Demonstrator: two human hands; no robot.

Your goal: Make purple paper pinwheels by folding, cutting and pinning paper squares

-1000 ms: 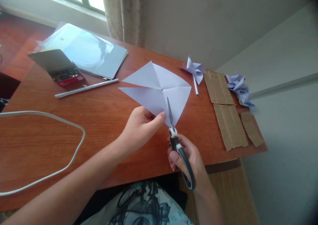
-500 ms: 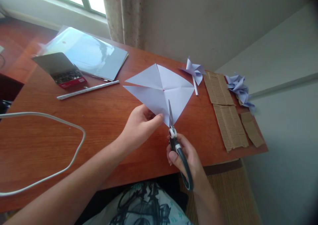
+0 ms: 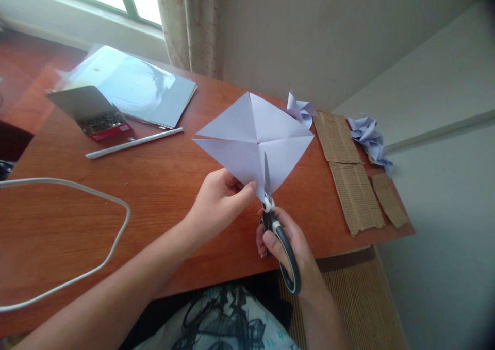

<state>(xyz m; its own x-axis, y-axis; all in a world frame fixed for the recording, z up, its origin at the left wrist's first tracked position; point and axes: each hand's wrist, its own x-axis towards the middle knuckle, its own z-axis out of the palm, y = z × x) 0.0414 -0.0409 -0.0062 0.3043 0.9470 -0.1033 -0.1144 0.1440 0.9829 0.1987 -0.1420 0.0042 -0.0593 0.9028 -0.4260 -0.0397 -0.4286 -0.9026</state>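
A square of white paper (image 3: 234,120), turned like a diamond, is creased along its diagonals, with slits running from its corners toward the middle. My left hand (image 3: 222,198) pinches its lower left edge, thumb on top and the fingers hidden beneath. My right hand (image 3: 288,242) is wrapped round the black and white handles of a pair of scissors (image 3: 286,244). The blades lie at the paper's near corner, with one blade over the sheet and its tip just short of the centre.
On the wooden table (image 3: 162,180) lie a rolled paper stick (image 3: 133,144), an open box of small metal pieces (image 3: 106,123), and a plastic-wrapped pad (image 3: 127,82). A paper pinwheel (image 3: 300,109), corrugated cardboard pieces (image 3: 353,195) and folded paper shapes (image 3: 369,138) are at right. A white cable (image 3: 126,216) loops at left.
The paper is tilted a little more toward me, and its right corner reaches further right, covering the pinwheel's stick. Both hands keep their holds; the view has shifted slightly.
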